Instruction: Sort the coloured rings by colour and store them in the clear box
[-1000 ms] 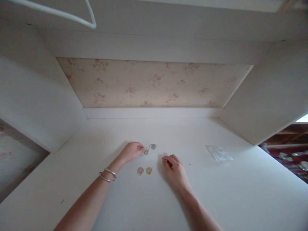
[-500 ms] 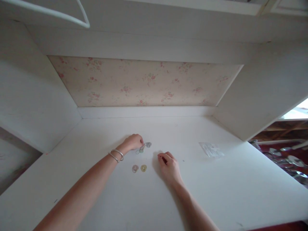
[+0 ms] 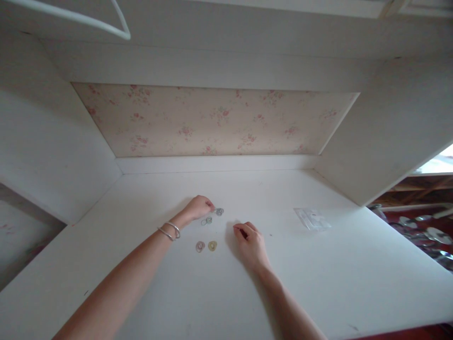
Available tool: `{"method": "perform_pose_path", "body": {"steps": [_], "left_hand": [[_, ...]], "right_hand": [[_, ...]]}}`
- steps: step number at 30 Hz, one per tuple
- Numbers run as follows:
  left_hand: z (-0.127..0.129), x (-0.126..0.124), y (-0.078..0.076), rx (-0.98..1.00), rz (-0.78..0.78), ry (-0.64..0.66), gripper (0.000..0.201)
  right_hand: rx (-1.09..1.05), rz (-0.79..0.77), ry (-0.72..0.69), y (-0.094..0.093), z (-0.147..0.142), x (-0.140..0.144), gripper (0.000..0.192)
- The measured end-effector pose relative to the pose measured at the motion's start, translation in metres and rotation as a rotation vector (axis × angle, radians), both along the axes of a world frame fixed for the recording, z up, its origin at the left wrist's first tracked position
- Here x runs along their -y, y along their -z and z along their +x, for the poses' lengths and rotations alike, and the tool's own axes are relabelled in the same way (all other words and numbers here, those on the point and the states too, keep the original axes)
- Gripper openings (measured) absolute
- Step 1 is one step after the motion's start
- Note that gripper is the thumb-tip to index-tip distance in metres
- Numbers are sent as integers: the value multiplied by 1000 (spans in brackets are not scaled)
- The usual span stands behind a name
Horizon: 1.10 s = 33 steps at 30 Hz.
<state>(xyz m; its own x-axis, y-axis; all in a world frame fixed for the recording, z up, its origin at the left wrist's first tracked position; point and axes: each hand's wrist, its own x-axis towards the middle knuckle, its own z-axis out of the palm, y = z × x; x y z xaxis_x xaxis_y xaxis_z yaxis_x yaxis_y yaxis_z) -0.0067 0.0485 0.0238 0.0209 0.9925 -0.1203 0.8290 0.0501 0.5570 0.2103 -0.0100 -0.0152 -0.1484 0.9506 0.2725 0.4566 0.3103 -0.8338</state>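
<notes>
My left hand (image 3: 201, 207), with two bangles (image 3: 170, 231) at the wrist, has its fingertips pinched together at the left edge of a small pile of silvery thin rings (image 3: 220, 212). What the pinch holds is too small to make out. Just below that hand lie a few greyish-green rings (image 3: 208, 220). Nearer to me are a pinkish cluster of rings (image 3: 200, 246) and a yellow one (image 3: 212, 246), side by side. My right hand (image 3: 250, 240) rests on the white tabletop to the right of the piles, fingers curled and thumb against the index finger; its contents are hidden.
A clear plastic bag (image 3: 312, 219) lies on the white tabletop (image 3: 339, 274) to the right. Side panels and a flowered back wall (image 3: 219, 123) enclose the far side. Beyond the right edge, shiny metal items (image 3: 421, 229) sit lower down.
My left hand has moved slightly up and right, from the greyish-green rings to the silvery pile. My right hand stays in place, and the view has shifted a little.
</notes>
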Motion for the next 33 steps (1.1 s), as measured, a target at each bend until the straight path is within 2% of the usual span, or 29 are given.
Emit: {"method": "perform_pose_path", "body": {"steps": [5,14,18,21,24,27,31,33], "left_hand": [[2,10,-4,67,62,-35,29],[-3,16,1,103,47,-90,27],[1,34,-9,159,18,-41,31],[11,58,-18,215,-42,62,32],[20,81,-20,142,-125,107,29],[24,95,-16,36,-74,134,20],[25,98,-11,-85,-20,119,18],[25,96,-11,-53,-28,99,20]], "right_hand": [[-44,-37,12,-4,2,0,28],[-70,-52,-1,-3,3,0,28],[-67,-55,-7,-4,3,0,27],[-66,-56,-3,-6,3,0,27],[-61,-61,-9,-7,3,1,27],[-60,-69,-13,-8,3,1,27],[-67,-65,-12,-7,2,2,26],[-67,-64,-8,-7,2,1,26]]}}
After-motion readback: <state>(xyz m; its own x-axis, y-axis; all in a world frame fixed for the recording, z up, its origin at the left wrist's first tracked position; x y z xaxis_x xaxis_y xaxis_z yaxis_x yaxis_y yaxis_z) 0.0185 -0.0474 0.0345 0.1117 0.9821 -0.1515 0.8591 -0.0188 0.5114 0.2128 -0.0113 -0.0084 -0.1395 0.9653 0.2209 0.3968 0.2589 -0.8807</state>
